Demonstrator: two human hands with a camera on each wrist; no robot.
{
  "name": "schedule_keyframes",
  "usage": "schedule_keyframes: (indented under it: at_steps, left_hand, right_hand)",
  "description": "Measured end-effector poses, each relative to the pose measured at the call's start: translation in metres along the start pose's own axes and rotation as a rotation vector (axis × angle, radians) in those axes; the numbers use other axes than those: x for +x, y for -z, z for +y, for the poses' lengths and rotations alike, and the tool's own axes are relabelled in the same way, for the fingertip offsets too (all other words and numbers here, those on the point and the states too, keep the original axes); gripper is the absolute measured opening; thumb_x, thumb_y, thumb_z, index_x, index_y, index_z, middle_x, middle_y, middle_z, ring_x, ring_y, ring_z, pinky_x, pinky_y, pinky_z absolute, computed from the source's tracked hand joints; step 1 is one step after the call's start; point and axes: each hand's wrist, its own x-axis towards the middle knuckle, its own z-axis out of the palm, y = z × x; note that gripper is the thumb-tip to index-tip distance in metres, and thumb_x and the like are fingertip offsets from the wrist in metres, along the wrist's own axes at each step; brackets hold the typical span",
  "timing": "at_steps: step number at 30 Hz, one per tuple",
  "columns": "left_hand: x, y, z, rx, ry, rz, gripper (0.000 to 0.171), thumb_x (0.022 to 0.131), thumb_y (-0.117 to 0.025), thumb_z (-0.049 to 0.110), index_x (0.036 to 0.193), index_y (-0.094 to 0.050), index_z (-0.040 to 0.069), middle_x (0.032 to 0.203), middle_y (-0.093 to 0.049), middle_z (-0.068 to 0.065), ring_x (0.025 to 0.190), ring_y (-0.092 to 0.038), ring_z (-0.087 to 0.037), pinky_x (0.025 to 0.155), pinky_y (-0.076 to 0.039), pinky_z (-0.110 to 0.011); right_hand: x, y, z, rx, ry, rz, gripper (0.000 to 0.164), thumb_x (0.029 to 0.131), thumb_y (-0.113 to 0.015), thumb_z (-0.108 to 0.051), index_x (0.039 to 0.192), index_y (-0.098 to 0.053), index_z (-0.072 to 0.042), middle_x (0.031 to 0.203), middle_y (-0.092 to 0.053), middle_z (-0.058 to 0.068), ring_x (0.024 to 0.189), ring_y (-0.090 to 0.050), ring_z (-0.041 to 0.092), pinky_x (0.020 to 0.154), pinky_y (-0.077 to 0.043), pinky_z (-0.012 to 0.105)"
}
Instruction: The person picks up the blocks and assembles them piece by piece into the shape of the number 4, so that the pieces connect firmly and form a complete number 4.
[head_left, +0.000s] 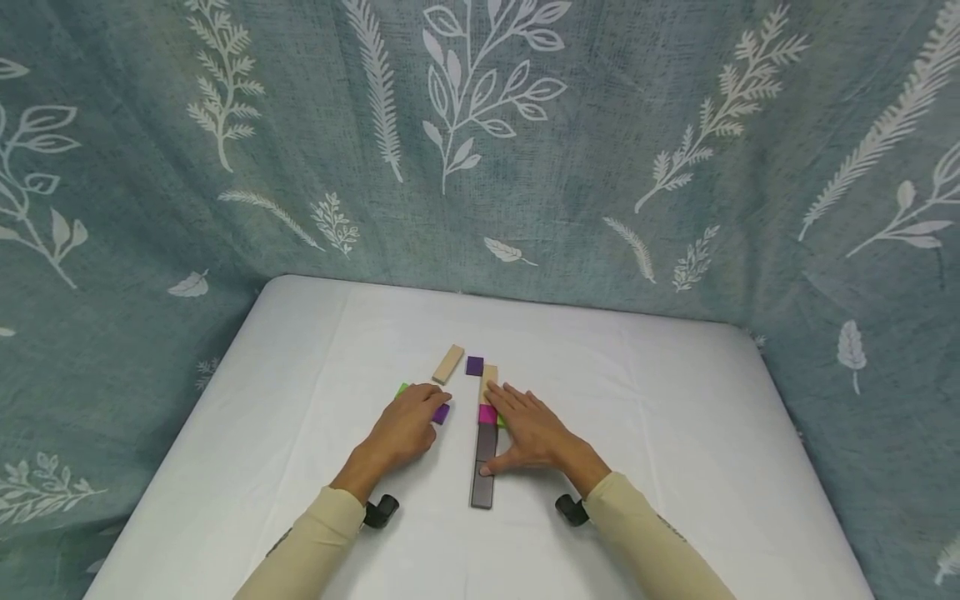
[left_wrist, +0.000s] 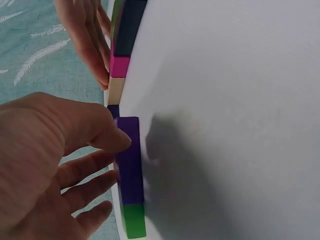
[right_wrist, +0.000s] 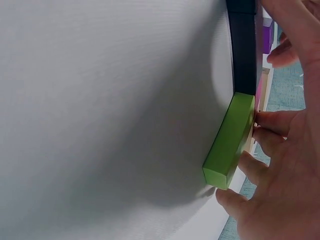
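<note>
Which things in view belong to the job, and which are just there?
Likely the job:
purple blocks
green blocks
dark grey blocks
magenta block
natural wood blocks

Likely just there:
leaf-print cloth
white table cover

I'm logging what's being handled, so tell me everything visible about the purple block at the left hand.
The purple block is a straight-edged rectangular piece with smooth, painted-looking sides. It appears to lie on the white cloth, one end meeting a green block. The left hand appears to pinch it, thumb over one face near the other end, partly hiding it.
</note>
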Motion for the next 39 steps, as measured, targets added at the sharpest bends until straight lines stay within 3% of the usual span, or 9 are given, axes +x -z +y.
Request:
schedule_keyframes:
  at_steps: [6, 12, 22, 32, 36, 39]
  left_hand:
    - [0.001, -0.003, -0.004, -0.013, 0.027, -0.036, 0.051, 0.084, -0.066, -0.005, 0.134, -0.063, 0.003, 0.135, -0.059, -0.012, 0.131, -0.052, -0.03, 0.112, -0.04, -0.043]
    - [0.002, -0.008, -0.009, 0.006, -0.001, -0.013, 0.048, 0.083, -0.066, -0.007, 0.13, -0.065, 0.003, 0.13, -0.062, -0.011, 0.126, -0.055, -0.029, 0.11, -0.042, -0.042]
    - [0.005, -0.008, -0.01, -0.003, -0.007, 0.016, 0.037, 0.087, -0.07, -0.004, 0.124, -0.069, 0.003, 0.119, -0.065, -0.008, 0.122, -0.058, -0.03, 0.119, -0.03, -0.042]
    - [0.006, -0.012, -0.006, -0.011, 0.006, 0.003, 0.033, 0.09, -0.073, 0.003, 0.123, -0.07, 0.006, 0.121, -0.065, -0.007, 0.128, -0.055, -0.032, 0.116, -0.035, -0.045]
    - [0.007, -0.011, -0.002, -0.011, -0.006, 0.015, 0.033, 0.09, -0.074, 0.004, 0.122, -0.07, 0.006, 0.12, -0.065, -0.008, 0.125, -0.057, -0.032, 0.115, -0.036, -0.044]
    - [0.009, -0.013, 0.001, -0.01, -0.013, 0.018, 0.033, 0.09, -0.074, 0.005, 0.122, -0.07, 0.006, 0.119, -0.065, -0.007, 0.118, -0.06, -0.028, 0.109, -0.044, -0.042]
  right_hand:
    - [-0.001, 0.0, 0.0, -0.003, -0.001, -0.001, 0.128, 0.067, -0.076, -0.077, 0.161, -0.024, -0.007, 0.168, -0.018, 0.006, 0.153, -0.019, 0.03, 0.122, -0.018, 0.054]
    - [-0.001, 0.0, -0.001, 0.012, -0.011, -0.005, 0.129, 0.067, -0.077, -0.077, 0.162, -0.023, -0.008, 0.168, -0.017, 0.004, 0.153, -0.019, 0.028, 0.122, -0.017, 0.053]
    - [-0.001, -0.002, -0.001, 0.021, -0.018, -0.005, 0.131, 0.066, -0.077, -0.077, 0.162, -0.021, -0.009, 0.169, -0.017, 0.003, 0.153, -0.018, 0.025, 0.123, -0.016, 0.053]
    - [-0.001, -0.004, 0.0, 0.011, -0.023, -0.011, 0.131, 0.065, -0.076, -0.079, 0.162, -0.021, -0.01, 0.169, -0.017, 0.002, 0.153, -0.019, 0.024, 0.123, -0.016, 0.051]
    - [-0.001, -0.004, 0.0, 0.004, -0.023, -0.009, 0.131, 0.066, -0.076, -0.078, 0.162, -0.021, -0.009, 0.169, -0.017, 0.002, 0.153, -0.019, 0.024, 0.123, -0.016, 0.051]
    - [-0.001, -0.002, 0.0, 0.009, -0.023, -0.012, 0.13, 0.066, -0.077, -0.078, 0.162, -0.021, -0.009, 0.169, -0.016, 0.002, 0.153, -0.019, 0.024, 0.123, -0.016, 0.051]
